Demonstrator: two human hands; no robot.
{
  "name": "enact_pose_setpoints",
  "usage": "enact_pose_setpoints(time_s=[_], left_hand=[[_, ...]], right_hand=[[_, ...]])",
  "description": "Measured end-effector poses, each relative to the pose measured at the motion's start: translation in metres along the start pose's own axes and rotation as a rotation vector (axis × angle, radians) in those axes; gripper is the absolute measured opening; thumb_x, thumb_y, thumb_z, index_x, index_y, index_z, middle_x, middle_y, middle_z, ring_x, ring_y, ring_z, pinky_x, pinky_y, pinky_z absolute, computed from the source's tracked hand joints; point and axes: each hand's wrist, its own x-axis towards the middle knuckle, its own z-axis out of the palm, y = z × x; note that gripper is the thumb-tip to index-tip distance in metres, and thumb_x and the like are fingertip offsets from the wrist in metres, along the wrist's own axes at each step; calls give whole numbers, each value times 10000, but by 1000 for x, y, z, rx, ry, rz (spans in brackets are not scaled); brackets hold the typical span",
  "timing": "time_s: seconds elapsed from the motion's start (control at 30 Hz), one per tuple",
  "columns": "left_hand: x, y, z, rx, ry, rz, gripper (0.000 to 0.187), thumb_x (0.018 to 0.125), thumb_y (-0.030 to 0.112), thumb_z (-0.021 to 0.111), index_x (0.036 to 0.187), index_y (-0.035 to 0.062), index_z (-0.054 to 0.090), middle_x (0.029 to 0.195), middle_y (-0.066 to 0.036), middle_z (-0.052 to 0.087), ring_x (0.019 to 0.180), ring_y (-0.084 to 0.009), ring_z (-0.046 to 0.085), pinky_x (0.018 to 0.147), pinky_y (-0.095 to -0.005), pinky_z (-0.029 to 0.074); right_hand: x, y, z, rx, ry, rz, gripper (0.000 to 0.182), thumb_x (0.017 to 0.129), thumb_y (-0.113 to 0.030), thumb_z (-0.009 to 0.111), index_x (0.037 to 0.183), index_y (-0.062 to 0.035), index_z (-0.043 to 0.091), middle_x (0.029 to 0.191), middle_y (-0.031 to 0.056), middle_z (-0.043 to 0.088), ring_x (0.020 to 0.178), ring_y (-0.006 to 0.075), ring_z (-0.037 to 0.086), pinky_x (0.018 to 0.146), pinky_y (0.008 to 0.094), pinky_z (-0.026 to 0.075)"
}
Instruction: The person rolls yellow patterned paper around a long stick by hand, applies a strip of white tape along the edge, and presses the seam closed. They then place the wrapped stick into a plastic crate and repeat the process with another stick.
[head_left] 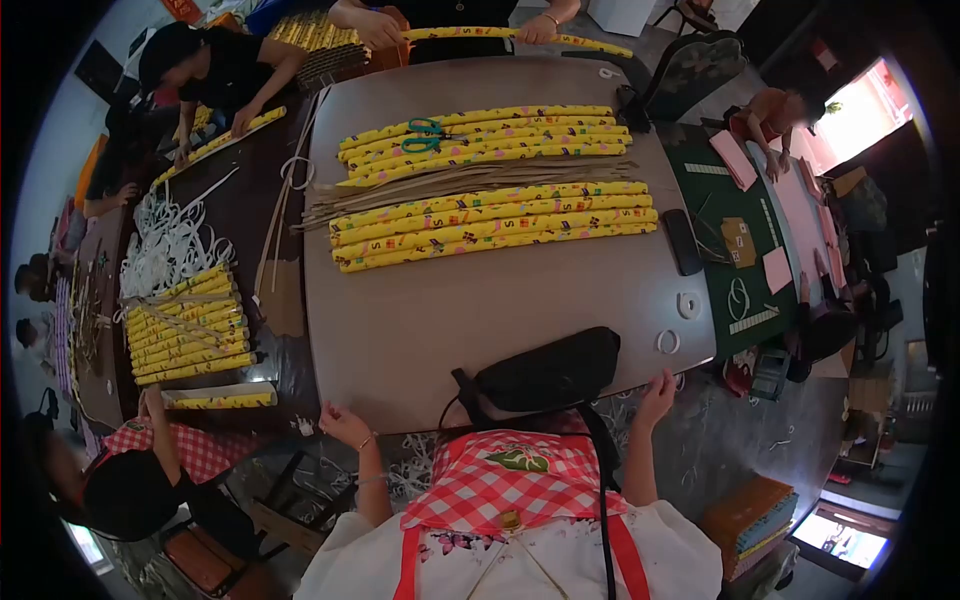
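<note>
At the table's near left corner is my left hand (345, 424), empty, its fingers loosely apart. My right hand (655, 396) is raised by the near right edge, below a white ring (667, 342); its fingers are apart and nothing shows in them. Between the hands, a black bag (552, 370) lies on the near edge of the table (480, 310). Farther off are two groups of yellow patterned rolls (490, 222), with brown paper strips (470, 182) between them. Scissors (428, 135) with green handles rest on the far group.
A tape roll (687, 305) and a black case (683, 242) lie along the right side. A green cutting mat (735, 245) adjoins there. On the left table are stacked yellow rolls (190, 330) and tangled white strips (170, 240). Across the table, a person's hands (538, 28) hold a yellow roll.
</note>
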Motion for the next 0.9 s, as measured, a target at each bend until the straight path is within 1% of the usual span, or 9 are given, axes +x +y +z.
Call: enact_pose_setpoints(time_s=[0.1, 0.27, 0.47, 0.57, 0.6, 0.73, 0.8, 0.83, 0.9], left_hand=[[-15, -7, 7, 83, 11, 168, 292, 859, 97, 558, 1113, -39, 606, 1014, -222, 590, 928, -361, 534, 869, -446, 419], [-62, -36, -24, 101, 137, 100, 255, 865, 131, 579, 1058, -31, 615, 1014, -212, 596, 988, -353, 523, 886, -438, 413], [-210, -108, -100, 223, 467, -646, 311, 844, 141, 629, 1120, 5, 586, 1090, -178, 578, 1019, -328, 531, 894, -429, 429], [-317, -161, -129, 170, 849, -983, 365, 807, 131, 623, 1136, -7, 546, 1117, -195, 569, 1082, -356, 489, 936, -447, 401], [-355, -164, -144, 261, 936, -1001, 356, 806, 120, 613, 1130, -11, 544, 1120, -202, 559, 1095, -363, 481, 943, -452, 398], [-486, -133, -223, 526, 1207, -1012, 318, 819, 53, 588, 1119, -23, 518, 1074, -207, 530, 1069, -385, 489, 900, -461, 422], [-528, -105, -266, 688, 1297, -899, 280, 854, 46, 577, 1119, -19, 514, 1083, -206, 508, 1033, -381, 501, 859, -461, 443], [-547, -100, -287, 649, 1288, -893, 258, 930, 112, 552, 1155, -16, 543, 1117, -184, 508, 853, -292, 575, 744, -416, 498], [-575, -96, -332, 629, 1217, -1041, 263, 900, 81, 561, 1152, 12, 534, 1140, -204, 493, 983, -366, 533, 803, -461, 472]], right_hand=[[1, -53, 31, -32, -171, -62, 257, 972, -129, 490, 1196, -20, 554, 877, 15, 574, 667, 64, 464, 565, 233, 399], [-26, -99, 93, -201, -600, -306, 252, 977, -154, 504, 1168, -3, 569, 876, 42, 619, 664, 75, 509, 621, 223, 439], [-89, -110, 175, -217, -1674, -430, 284, 980, -181, 522, 1191, 3, 568, 991, 79, 643, 779, 117, 571, 716, 252, 479], [-122, -92, 205, -232, -2083, -832, 268, 965, -152, 535, 1194, -20, 584, 1067, 110, 636, 931, 202, 612, 807, 315, 490], [-136, -96, 211, -318, -2124, -1099, 258, 954, -131, 541, 1186, -30, 592, 1061, 128, 628, 920, 235, 618, 803, 328, 491], [-197, -102, 219, -371, -2430, -1396, 263, 967, -136, 512, 1195, -23, 577, 1045, 144, 593, 832, 265, 604, 737, 365, 493], [-223, -93, 227, -470, -2341, -1822, 280, 975, -163, 502, 1215, -33, 564, 1057, 152, 575, 803, 278, 595, 698, 386, 491], [-230, -81, 234, -290, -2411, -1785, 294, 980, -177, 493, 1228, -32, 553, 1051, 157, 569, 800, 291, 592, 682, 404, 489], [-247, -76, 239, -303, -2373, -1894, 305, 982, -177, 491, 1247, -34, 536, 1075, 160, 563, 812, 290, 595, 684, 409, 491]])
